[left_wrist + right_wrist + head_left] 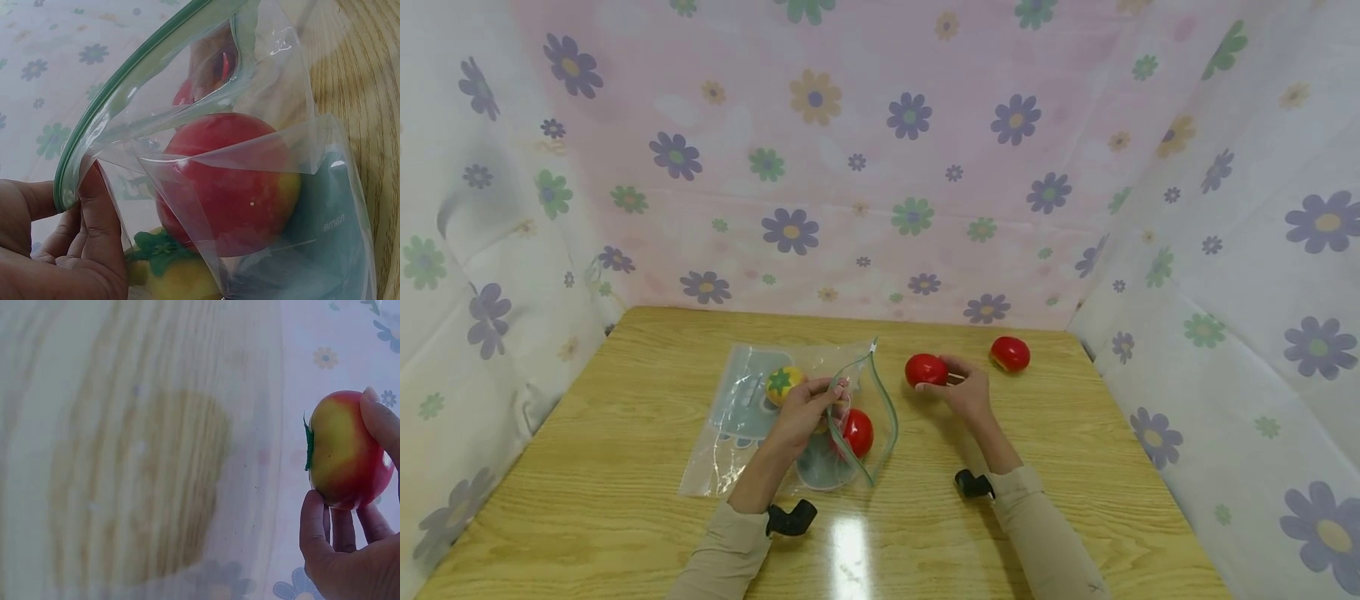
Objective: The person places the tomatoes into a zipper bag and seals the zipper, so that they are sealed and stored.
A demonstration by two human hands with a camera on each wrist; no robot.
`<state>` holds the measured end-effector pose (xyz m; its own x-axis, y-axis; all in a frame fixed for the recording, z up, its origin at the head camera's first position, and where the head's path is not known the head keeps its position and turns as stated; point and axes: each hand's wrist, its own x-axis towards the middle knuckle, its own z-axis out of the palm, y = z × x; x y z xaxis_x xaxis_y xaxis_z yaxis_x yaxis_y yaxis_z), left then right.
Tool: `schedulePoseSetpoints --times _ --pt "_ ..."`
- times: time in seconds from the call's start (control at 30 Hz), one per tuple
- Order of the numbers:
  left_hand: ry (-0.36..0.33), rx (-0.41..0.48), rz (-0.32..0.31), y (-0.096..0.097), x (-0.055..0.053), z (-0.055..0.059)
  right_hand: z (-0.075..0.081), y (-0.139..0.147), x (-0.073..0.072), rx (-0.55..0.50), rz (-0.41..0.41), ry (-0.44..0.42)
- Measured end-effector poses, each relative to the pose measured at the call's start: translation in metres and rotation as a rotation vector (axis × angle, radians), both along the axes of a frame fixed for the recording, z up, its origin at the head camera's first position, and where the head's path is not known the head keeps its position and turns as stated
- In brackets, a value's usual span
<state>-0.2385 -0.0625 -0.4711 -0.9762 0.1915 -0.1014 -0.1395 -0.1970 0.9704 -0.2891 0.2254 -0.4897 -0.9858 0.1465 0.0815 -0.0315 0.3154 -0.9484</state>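
Observation:
My left hand (802,410) pinches the green-edged mouth of a clear zip bag (715,467), and the mouth stands apart on the right. Inside the bag lies a toy tomato (859,433), red with a yellow patch in the left wrist view. Beside it, a yellow toy tomato (779,382) shows its green leafy top through the plastic. To the right of the bag's mouth, my right hand (968,393) holds another red toy tomato (925,370) between thumb and fingers. In the right wrist view its yellow end and green leaf (309,447) face left.
One more red toy tomato (1011,354) sits at the back right of the wooden table (580,467). Flower-printed cloth (865,167) encloses the table at the back and on both sides. Black wrist mounts (792,518) stick out at both cuffs.

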Motion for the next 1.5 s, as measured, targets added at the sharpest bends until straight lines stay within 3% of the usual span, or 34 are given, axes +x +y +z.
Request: schedulePoseSetpoints --times 0.57,0.87,1.17,1.33,1.5 --pt "0.015 0.007 -0.001 0.000 0.002 0.003 0.010 0.000 0.017 -0.053 0.054 -0.037" --pt "0.004 0.013 -0.004 0.000 0.001 0.003 0.014 0.001 0.025 -0.088 0.233 -0.008" --pt "0.007 0.001 -0.002 0.000 0.003 0.002 0.015 0.001 0.034 -0.197 0.408 0.105" --pt "0.009 0.003 -0.003 0.001 0.002 0.001 0.017 0.001 0.040 -0.220 0.447 0.168" --pt "0.005 0.018 -0.009 0.002 0.002 0.000 0.020 0.001 0.046 -0.229 0.478 0.171"
